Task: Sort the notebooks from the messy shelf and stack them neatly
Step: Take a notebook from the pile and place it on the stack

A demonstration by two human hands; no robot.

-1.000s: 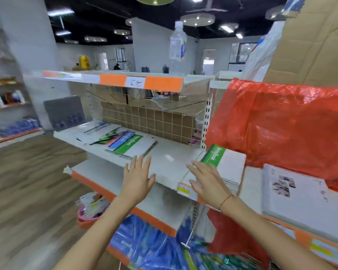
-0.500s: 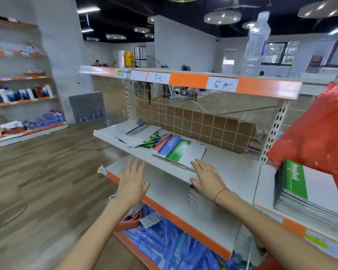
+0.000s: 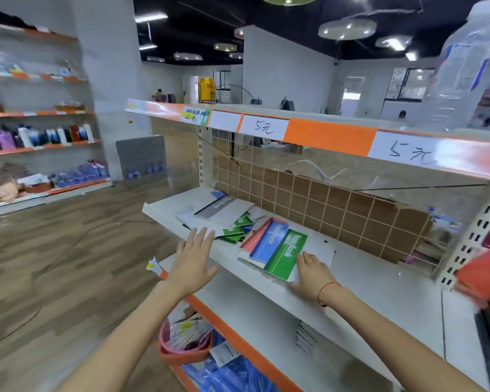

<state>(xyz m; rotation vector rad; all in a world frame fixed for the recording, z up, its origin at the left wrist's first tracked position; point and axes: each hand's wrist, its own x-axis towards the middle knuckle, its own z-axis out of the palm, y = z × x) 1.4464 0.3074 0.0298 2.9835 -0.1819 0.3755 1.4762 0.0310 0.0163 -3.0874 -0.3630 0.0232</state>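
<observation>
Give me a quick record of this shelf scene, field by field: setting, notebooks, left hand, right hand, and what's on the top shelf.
setting: shop shelving, white middle shelf
notebooks: loose overlapping pile; green notebook frontmost, blue notebook beside it, grey notebook further back
left hand: open, fingers spread, at the shelf's front edge, no grip
right hand: fingers flat on the green notebook's near corner
top shelf: yellow can, clear plastic bottle

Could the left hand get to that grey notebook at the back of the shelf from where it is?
Probably yes. The left hand is open at the shelf's front edge, and only flat green notebooks lie between it and the grey notebook; nothing stands in the way.
</observation>
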